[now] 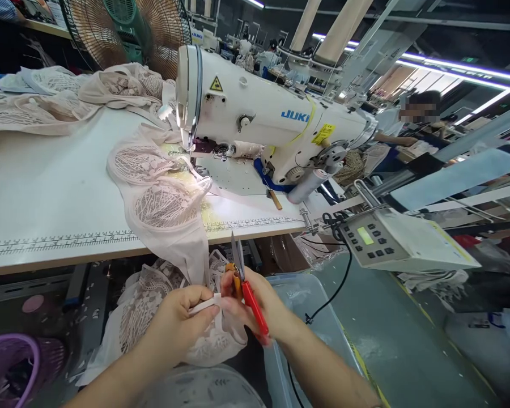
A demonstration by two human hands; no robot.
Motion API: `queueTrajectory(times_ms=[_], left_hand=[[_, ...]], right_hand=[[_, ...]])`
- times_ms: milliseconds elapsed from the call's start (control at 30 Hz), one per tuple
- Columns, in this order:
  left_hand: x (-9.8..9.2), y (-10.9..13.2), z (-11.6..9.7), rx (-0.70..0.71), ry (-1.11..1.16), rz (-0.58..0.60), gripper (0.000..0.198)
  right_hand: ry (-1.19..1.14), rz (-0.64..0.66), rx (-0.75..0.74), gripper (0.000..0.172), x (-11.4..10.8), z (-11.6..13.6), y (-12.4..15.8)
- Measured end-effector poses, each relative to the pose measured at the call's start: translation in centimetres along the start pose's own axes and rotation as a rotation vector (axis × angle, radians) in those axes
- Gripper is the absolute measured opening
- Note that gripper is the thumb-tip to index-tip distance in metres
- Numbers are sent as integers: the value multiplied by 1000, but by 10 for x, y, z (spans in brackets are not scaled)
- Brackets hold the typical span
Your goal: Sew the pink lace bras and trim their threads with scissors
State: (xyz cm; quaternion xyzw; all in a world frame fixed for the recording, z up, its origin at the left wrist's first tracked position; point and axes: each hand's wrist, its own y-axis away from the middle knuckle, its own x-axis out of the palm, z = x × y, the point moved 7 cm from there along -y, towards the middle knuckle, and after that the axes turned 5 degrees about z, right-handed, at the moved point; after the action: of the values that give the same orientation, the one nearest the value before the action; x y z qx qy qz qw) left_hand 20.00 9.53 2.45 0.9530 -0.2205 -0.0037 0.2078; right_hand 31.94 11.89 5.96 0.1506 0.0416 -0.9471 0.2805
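My left hand (176,317) pinches a white strap of a beige lace garment (161,204) below the table's front edge. My right hand (255,309) grips red-handled thread snips (249,283), blades pointing up, and also touches the strap end. The lace garment hangs from the white sewing table (46,187) down into my lap. Its lace cups lie on the table under the needle area of the white JUKI sewing machine (255,119). Both hands are closed and nearly touch each other.
More beige lace pieces (68,93) are piled at the table's back left, before a fan (127,28). A control box (391,238) juts out at right. A clear plastic bin (306,306) and a purple basket (12,362) stand on the floor. Another person (412,130) works behind the machine.
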Motion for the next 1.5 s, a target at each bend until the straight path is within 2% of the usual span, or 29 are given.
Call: queueTrajectory(times_ms=[100, 167, 300, 433, 567, 833, 1100, 1300, 1500], left_hand=[[-3, 0, -5, -5, 26, 31, 28], [-7, 0, -6, -13, 19, 15, 26], [-10, -4, -3, -30, 16, -12, 26], [-10, -8, 2, -60, 8, -6, 26], [-8, -11, 5, -72, 34, 56, 25], [-8, -11, 10, -94, 81, 131, 23], [-11, -12, 11, -133, 95, 120, 23], [-15, -14, 15, -123, 23, 106, 21], [-15, -16, 17, -136, 42, 102, 21]], right_hand=[[71, 225, 3, 54, 1, -8, 8], [166, 331, 5, 63, 3, -16, 16], [310, 409, 16, 68, 6, -30, 31], [479, 421, 100, 61, 8, -36, 37], [580, 413, 208, 58, 6, -36, 38], [591, 424, 284, 54, 7, -40, 40], [517, 401, 398, 47, 9, -36, 43], [477, 454, 281, 42, 17, -35, 45], [501, 427, 310, 44, 15, -36, 43]])
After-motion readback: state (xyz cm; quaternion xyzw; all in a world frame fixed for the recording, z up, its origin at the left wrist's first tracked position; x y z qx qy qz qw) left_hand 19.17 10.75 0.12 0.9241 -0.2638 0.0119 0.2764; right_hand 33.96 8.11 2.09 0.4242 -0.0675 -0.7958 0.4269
